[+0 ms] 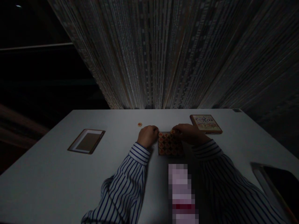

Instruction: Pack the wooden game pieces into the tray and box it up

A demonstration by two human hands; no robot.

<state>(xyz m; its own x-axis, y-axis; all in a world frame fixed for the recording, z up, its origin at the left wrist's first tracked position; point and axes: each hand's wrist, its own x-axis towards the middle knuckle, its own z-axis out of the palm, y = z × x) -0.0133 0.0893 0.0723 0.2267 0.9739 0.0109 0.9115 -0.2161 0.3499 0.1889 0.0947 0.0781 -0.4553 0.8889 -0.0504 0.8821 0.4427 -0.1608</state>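
Observation:
A small wooden box [168,146] of round orange game pieces lies on the white table [70,177] in front of me. My left hand [147,135] rests curled at the box's upper left corner, fingers closed against its edge. My right hand [187,133] reaches over the box's top right corner, fingertips pinched on a round piece [173,132]. One loose round piece [139,124] lies on the table just beyond my left hand. Both arms wear striped sleeves.
A flat box lid with a printed picture [205,123] lies to the right of my hands. An open shallow tray [87,141] sits at the left. A dark object [277,183] lies at the right front edge. A beaded curtain [163,53] hangs behind the table.

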